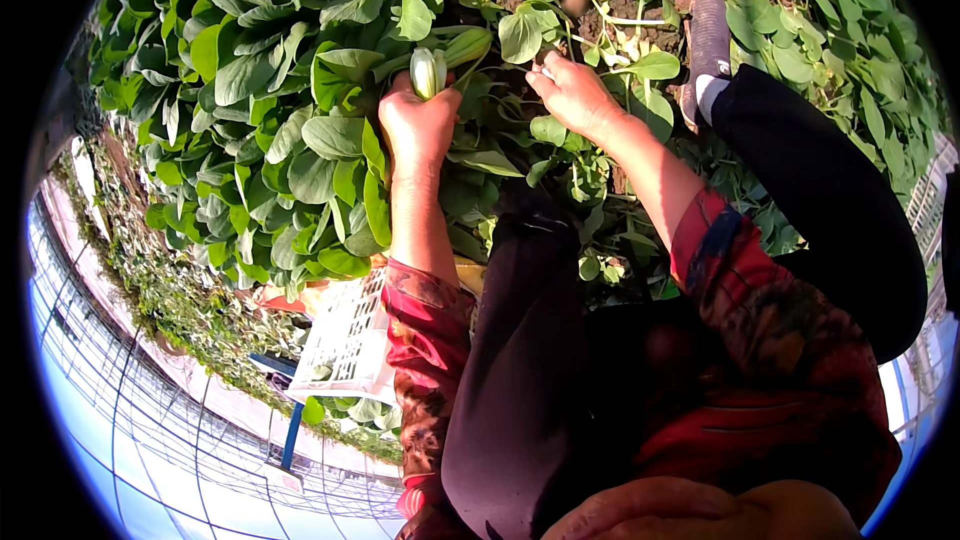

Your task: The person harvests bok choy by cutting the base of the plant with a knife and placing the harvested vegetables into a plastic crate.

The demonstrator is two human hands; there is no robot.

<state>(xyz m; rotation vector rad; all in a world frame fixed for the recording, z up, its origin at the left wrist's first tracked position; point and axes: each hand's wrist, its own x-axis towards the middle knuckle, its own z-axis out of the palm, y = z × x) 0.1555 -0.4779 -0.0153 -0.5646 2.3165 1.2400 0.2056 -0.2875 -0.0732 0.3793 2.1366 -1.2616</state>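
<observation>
My left hand is closed around the pale stem base of a leafy green vegetable, whose leaves are partly hidden by the hand. Another pale green stem base lies just beyond it. To the right, my right hand reaches low among leaves near the soil. A small whitish thing shows at its fingertips; what it is cannot be told. A broad green leaf stands just above those fingers.
Dense leafy plants fill the left side. Brown soil with loose leaves and stalks lies ahead. My shoe rests on the right, beside more plants. A white plastic crate stands at the lower left.
</observation>
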